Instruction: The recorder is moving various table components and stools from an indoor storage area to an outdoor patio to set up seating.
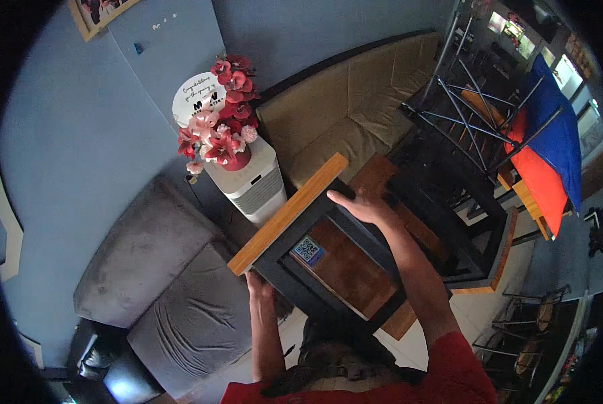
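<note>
With both hands I hold up a stool with a wooden seat (pixel 289 214) and a black frame, tilted on its side in front of me. My left hand (pixel 258 285) grips it near the lower left end of the seat; its fingers are partly hidden behind the frame. Near the upper right end, my right hand (pixel 363 206) is closed over a black frame bar, thumb along it. Through the frame's opening shows a brown wooden tabletop (pixel 359 286), with a small square-coded card (pixel 309 250) on it.
A grey sofa (pixel 187 323) stands to the left, a tan bench (pixel 342 114) along the back wall. Between them, a white appliance (pixel 258 188) carries red and pink flowers (pixel 224 138). At right are another black-framed stool (pixel 483 283), a metal frame (pixel 470 121) and red-and-blue fabric (pixel 550 148).
</note>
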The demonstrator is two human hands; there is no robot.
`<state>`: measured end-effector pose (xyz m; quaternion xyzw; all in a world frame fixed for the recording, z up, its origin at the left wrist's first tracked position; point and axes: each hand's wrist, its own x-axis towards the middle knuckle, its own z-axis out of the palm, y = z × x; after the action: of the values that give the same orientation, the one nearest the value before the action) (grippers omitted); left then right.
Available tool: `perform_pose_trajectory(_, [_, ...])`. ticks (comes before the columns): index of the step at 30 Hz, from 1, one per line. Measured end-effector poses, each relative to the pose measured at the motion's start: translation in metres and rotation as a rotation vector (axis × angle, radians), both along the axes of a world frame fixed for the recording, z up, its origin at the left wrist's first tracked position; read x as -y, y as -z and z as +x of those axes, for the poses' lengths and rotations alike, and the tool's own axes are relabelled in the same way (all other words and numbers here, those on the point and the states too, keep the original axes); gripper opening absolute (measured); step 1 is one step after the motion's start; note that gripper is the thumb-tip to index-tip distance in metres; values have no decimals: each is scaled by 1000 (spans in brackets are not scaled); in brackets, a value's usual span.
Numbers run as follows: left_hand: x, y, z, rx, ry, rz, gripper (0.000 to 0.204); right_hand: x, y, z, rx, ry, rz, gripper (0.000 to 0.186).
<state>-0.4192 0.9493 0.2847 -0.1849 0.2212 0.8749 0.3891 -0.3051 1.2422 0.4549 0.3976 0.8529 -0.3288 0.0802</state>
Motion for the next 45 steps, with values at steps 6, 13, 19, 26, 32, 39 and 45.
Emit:
perform_pose_trajectory(6, [32,-54,32,-9,75,111,51,42,-30,49,-64,97,29,87])
perform_pose_trajectory(13, [100,-83,98,-55,120,243,47,135,-86,145,-393,108,22,74])
perform_pose_trajectory(19, [184,-74,159,-139,288,371,58,242,-101,260,-449,197,330,70])
perform_pose_trajectory(26, [228,-150,249,-495,252,276,51,379,-127,393,-818,483,0,64])
perform_pose_trajectory(32, [399,-67,230,-478,394,325,51,481,-113,489,-1342,1111,-11,63])
perform_pose_trajectory(39, [336,-111,227,-440,567,380,52,612,-104,532,-1844,1293,-126,65])
perform_pose_trajectory(45, [242,-216,391,-394,872,388,53,734,-54,532,-2024,1476,143,53])
